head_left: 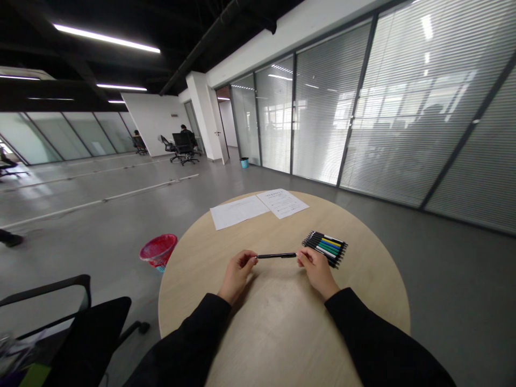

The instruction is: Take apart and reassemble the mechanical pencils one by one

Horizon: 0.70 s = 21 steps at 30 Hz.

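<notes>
Head view: I've got the left hand (238, 275) and right hand (319, 270) angled inward, thumb and fingers pinching opposite ends of a slim glossy black pen (276, 256). Pen's about level, over the round pale wood-look table (282, 333), left of a side-by-side row of black, white, yellow, blue and green pens (329, 246). Round red basket (153, 261) on floor, left; can't make out contents.
</notes>
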### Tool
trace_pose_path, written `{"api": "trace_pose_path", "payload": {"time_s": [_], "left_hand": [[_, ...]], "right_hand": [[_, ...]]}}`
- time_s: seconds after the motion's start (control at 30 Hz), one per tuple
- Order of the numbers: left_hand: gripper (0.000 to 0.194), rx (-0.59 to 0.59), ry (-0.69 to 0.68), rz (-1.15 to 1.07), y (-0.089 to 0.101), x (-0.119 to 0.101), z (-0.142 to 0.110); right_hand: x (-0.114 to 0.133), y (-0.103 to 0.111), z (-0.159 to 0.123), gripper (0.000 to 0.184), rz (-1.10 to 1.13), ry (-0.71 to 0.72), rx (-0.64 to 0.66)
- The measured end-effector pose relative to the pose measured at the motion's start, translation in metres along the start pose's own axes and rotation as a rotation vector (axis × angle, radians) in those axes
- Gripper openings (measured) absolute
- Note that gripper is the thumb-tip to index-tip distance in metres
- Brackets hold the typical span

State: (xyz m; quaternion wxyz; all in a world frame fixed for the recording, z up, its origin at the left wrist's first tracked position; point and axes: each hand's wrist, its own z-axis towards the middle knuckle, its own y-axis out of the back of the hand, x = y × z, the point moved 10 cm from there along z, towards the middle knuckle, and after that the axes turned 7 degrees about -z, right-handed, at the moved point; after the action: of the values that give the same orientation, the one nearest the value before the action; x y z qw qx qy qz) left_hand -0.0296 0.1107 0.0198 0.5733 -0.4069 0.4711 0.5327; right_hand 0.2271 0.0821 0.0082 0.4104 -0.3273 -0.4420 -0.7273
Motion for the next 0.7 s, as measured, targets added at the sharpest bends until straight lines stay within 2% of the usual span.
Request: {"api": "trace_pose_path", "payload": {"time_s": [0.3, 0.7], "left_hand": [[0.022, 0.013, 0.001, 0.014, -0.0012, -0.0013, -0.0022], [0.022, -0.009, 0.003, 0.042, 0.0007, -0.0009, -0.0018]], "right_hand": [[0.0016, 0.0022, -0.0002, 0.035, -0.029, 0.002, -0.004], [-0.0066, -0.0028, 0.0, 0.034, 0.107, -0.033, -0.005]]}}
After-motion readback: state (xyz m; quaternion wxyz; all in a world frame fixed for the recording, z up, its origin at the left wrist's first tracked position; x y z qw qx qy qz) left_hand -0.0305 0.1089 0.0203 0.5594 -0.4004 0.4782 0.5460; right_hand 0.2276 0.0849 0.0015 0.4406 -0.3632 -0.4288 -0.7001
